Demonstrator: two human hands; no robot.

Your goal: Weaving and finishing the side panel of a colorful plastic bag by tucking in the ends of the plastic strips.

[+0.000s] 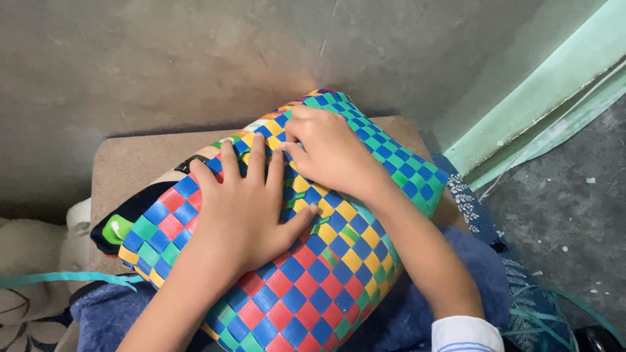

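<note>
A woven plastic-strip basket point(326, 287) in a checker pattern of blue, red, yellow and green lies tilted across my lap. My left hand point(241, 208) rests flat on its middle, fingers spread and pressing the weave. My right hand point(329, 153) sits just above it near the basket's upper edge, fingers curled and pinching a strip of the weave point(291, 145). The two hands nearly touch. The basket's underside and far rim are hidden.
A tan cushion or board point(130, 163) lies under the basket against a grey wall point(195, 52). Blue cloth point(476, 261) covers my lap. Loose teal strips point(59, 278) trail at left and lower right. A green-painted sill point(541, 111) runs at right, above a grey floor point(567, 208).
</note>
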